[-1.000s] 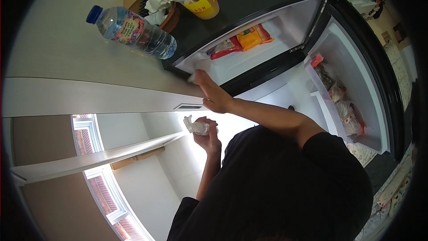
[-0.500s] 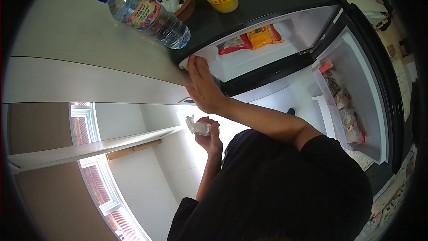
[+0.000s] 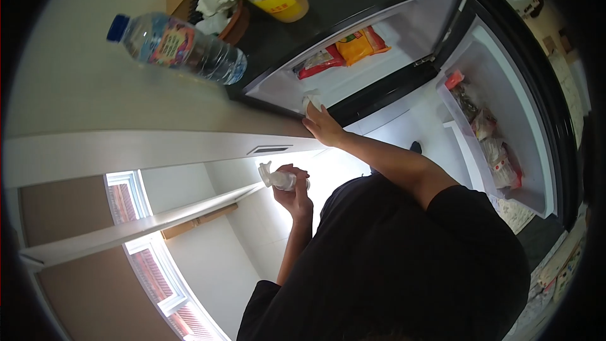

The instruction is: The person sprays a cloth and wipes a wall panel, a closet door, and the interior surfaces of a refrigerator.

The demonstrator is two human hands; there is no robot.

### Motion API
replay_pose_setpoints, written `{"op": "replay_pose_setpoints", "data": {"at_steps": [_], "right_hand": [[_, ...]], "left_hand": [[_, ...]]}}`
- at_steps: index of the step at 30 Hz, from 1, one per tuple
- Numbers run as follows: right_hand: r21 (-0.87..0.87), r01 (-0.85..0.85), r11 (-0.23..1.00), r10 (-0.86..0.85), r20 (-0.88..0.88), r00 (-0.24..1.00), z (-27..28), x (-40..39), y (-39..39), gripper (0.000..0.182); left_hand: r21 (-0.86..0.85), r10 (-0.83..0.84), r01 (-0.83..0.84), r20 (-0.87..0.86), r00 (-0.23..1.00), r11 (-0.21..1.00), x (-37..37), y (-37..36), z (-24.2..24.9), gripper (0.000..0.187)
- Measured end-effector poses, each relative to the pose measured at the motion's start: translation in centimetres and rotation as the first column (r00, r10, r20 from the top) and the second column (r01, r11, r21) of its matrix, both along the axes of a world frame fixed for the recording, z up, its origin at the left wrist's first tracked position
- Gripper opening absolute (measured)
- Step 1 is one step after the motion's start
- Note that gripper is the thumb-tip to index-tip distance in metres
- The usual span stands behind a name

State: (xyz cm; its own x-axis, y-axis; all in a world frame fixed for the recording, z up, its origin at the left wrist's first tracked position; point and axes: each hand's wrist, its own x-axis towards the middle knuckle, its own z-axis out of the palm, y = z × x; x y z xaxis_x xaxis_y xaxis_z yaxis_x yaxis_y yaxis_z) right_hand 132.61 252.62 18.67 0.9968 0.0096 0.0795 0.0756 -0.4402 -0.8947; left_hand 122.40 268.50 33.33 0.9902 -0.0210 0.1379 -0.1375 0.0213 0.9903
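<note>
The right hand [image 3: 323, 125] pressed a white cloth [image 3: 311, 101] flat against the inner front edge of the open freezer [image 3: 353, 82], fingers closed over it. The left hand [image 3: 293, 192] gripped a small spray bottle [image 3: 278, 178] below, near the chest. A water bottle [image 3: 173, 47] lay on the counter [image 3: 82, 95] beside the freezer.

A person seen from above wears a plain black short-sleeved T-shirt [image 3: 404, 265] of soft matte fabric, with no print or logo visible. The sleeve ends above the elbow, leaving both forearms bare. The right hand [image 3: 323, 127] and left hand [image 3: 293, 194] show no rings, watch or gloves.
</note>
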Motion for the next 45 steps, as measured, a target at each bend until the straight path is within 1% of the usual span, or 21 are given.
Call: {"op": "replay_pose_setpoints", "data": {"at_steps": [1,3,4,6,10,12,13,15,16,17,18,19,21,25,30,32,35,38,40,42,45], "right_hand": [[0.006,0.017,1.0,-0.017,0.001,1.0,-0.5,0.4,0.2,0.072],[0.241,0.067,0.968,-0.126,0.239,0.963,-0.7,1.8,1.8,0.072],[0.246,0.078,0.966,-0.136,0.231,0.963,1.4,2.3,2.4,0.072],[0.425,0.03,0.905,-0.155,0.261,0.953,7.7,2.6,2.8,0.074],[0.299,0.028,0.954,-0.141,0.364,0.921,7.2,3.2,1.8,0.074],[0.358,0.096,0.929,-0.183,0.221,0.958,3.4,3.3,1.8,0.076],[0.356,0.097,0.929,-0.183,0.217,0.959,1.0,2.9,1.5,0.076],[-0.023,-0.002,1.0,0.002,0.019,1.0,-2.9,2.2,0.2,0.076],[-0.024,-0.001,1.0,0.002,0.017,1.0,-1.1,1.7,-0.6,0.076],[-0.286,-0.086,0.954,0.074,-0.05,0.996,0.7,1.4,-1.7,0.075],[-0.521,-0.181,0.834,0.128,-0.136,0.982,2.2,0.9,-2.5,0.074],[-0.523,-0.183,0.832,0.129,-0.139,0.982,1.7,0.8,-3.0,0.074],[-0.715,-0.051,0.697,0.137,0.062,0.989,0.9,0.7,-4.8,0.07],[-0.716,0.079,0.694,0.036,0.144,0.989,0.1,-0.4,-7.5,0.069],[-0.719,0.133,0.682,-0.054,0.131,0.99,0.6,-3.8,-12.8,0.068],[-0.72,0.227,0.656,-0.073,0.239,0.968,-0.5,-4.7,-14.8,0.067],[-0.691,0.228,0.686,-0.15,0.173,0.974,0.9,-3.9,-13.0,0.066],[-0.693,0.08,0.716,0.012,0.127,0.992,0.8,-2.2,-8.9,0.065],[-0.663,0.126,0.738,0.035,0.224,0.974,0.3,-1.8,-6.5,0.066],[-0.69,0.11,0.716,0.022,0.18,0.983,0.8,-2.2,-6.7,0.067],[-0.687,0.191,0.701,-0.094,0.177,0.98,0.3,-3.7,-9.9,0.071]], "left_hand": [[0.024,-0.01,0.009,0.015,1.0,1.0,0.1,-0.1,0.1,0.03],[0.054,-0.032,0.03,0.025,0.999,0.998,0.5,-0.5,0.0,0.03],[0.044,-0.035,0.034,0.024,0.999,0.998,0.6,-0.7,0.0,0.029],[0.041,-0.035,0.034,0.007,0.999,0.999,0.4,-0.8,-0.1,0.029],[0.07,-0.045,0.046,-0.02,0.999,0.996,0.5,-1.6,0.8,0.03],[0.093,-0.048,0.049,-0.018,0.999,0.994,0.8,-2.0,0.7,0.033],[0.086,-0.065,0.065,-0.01,0.998,0.994,1.0,-1.9,0.4,0.031],[0.075,-0.083,0.083,-0.002,0.997,0.994,1.3,-2.1,0.0,0.03],[0.064,-0.084,0.085,-0.007,0.996,0.994,1.4,-2.2,-0.1,0.03],[0.052,-0.086,0.086,-0.011,0.996,0.995,1.6,-2.4,-0.1,0.03],[0.05,-0.085,0.086,-0.014,0.996,0.995,1.7,-2.5,-0.1,0.03],[0.056,-0.096,0.097,-0.009,0.995,0.994,1.7,-2.6,-0.1,0.03],[0.058,-0.11,0.11,0.001,0.994,0.992,1.8,-2.9,0.0,0.03],[0.045,-0.11,0.11,-0.006,0.994,0.993,2.1,-3.2,0.0,0.03],[0.04,-0.102,0.103,-0.028,0.994,0.994,2.3,-2.8,-0.4,0.03],[0.038,-0.114,0.115,-0.013,0.993,0.993,2.3,-2.7,-0.5,0.03],[0.014,-0.099,0.1,-0.045,0.994,0.995,2.3,-3.0,-0.6,0.03],[0.009,-0.109,0.11,-0.062,0.992,0.994,2.5,-3.7,-0.5,0.032],[0.004,-0.129,0.13,-0.072,0.989,0.992,2.6,-4.2,0.0,0.032],[0.001,-0.144,0.144,-0.083,0.986,0.99,2.9,-4.4,-0.1,0.031],[0.012,-0.178,0.178,-0.03,0.984,0.984,3.2,-4.2,-0.5,0.03]]}}
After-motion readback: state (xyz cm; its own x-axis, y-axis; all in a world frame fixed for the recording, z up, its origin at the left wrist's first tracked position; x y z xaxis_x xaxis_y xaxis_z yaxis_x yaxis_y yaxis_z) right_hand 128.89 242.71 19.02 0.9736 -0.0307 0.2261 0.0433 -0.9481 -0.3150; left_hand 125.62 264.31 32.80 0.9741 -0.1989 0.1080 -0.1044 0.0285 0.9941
